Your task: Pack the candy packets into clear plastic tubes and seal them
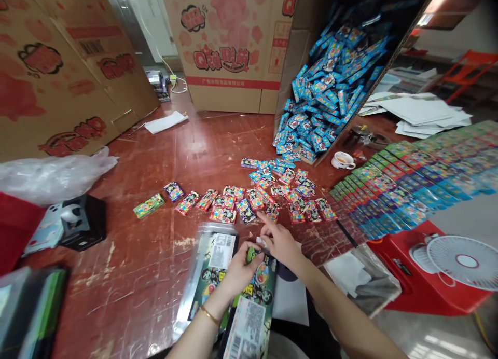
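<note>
My left hand (243, 270) is closed on the upper end of a black-and-green printed package (259, 286) with a white barcode label, held close to my body. At the package's top edge, the fingers of my right hand (283, 245) grip it, beside a small whitish bit, with the index finger stretched forward. A second black package (212, 265) with shiny clear edges lies on the table, left of my left hand. Just beyond my hands, small candy packets (223, 213) in red, purple and green are scattered in a loose row. One purple packet (245, 211) lies near my right index finger.
A tipped carton (286, 53) spills blue packets (322, 102) at the back right. Rows of coloured packets (404, 177) line the right side, near a cup (343, 160) and white fan (465, 261). Large cartons (229, 97) stand behind; a black box (83, 224) sits left.
</note>
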Action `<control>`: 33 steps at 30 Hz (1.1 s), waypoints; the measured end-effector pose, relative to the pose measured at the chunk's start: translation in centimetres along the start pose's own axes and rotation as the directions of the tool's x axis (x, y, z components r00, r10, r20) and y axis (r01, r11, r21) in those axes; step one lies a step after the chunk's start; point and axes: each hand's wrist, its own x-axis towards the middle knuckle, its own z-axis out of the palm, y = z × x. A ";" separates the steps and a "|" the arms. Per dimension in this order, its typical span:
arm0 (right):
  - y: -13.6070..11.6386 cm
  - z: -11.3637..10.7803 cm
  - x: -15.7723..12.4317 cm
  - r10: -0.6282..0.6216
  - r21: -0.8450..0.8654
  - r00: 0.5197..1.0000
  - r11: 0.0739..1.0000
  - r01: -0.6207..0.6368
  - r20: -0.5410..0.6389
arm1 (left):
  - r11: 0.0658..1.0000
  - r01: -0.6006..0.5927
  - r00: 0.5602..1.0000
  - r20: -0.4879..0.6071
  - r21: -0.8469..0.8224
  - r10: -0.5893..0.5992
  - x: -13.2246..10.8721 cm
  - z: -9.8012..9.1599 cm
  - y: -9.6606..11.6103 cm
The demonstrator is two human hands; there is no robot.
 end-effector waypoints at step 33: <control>-8.2 -6.4 -1.0 0.180 0.579 0.982 0.796 -0.178 0.054 | 0.992 -0.126 0.991 -0.035 0.006 0.126 -4.3 -1.8 7.4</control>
